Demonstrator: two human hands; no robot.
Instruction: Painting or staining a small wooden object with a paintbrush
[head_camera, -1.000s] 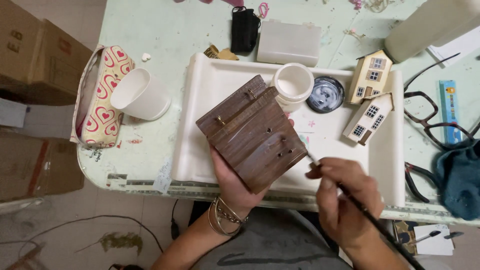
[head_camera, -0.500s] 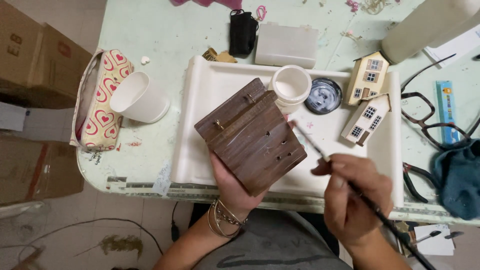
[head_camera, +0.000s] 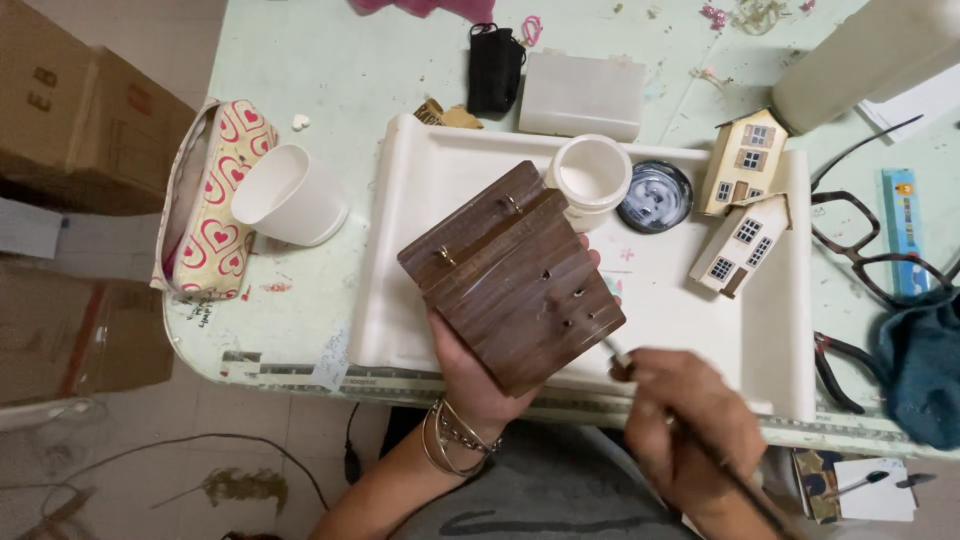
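My left hand (head_camera: 470, 372) holds a dark brown wooden board (head_camera: 512, 278) from below, tilted over the white tray (head_camera: 410, 260); the board has small metal hooks and several holes. A thin paintbrush (head_camera: 700, 450) is gripped in my right hand (head_camera: 685, 425), its tip at the board's lower right edge. On the tray stand a white paint pot (head_camera: 590, 177), a round dark lid (head_camera: 655, 197) and two small model houses (head_camera: 742, 205).
A white cup (head_camera: 290, 195) lies tipped beside a heart-patterned pouch (head_camera: 212, 198) on the left. Eyeglasses (head_camera: 880, 262), a blue cloth (head_camera: 925, 365), a black pouch (head_camera: 495, 65) and a white block (head_camera: 582, 95) sit around the tray. Cardboard boxes (head_camera: 70, 110) stand at left.
My right hand has drawn the brush down and to the right, from the board's upper right side to its lower right edge. The board has barely shifted.
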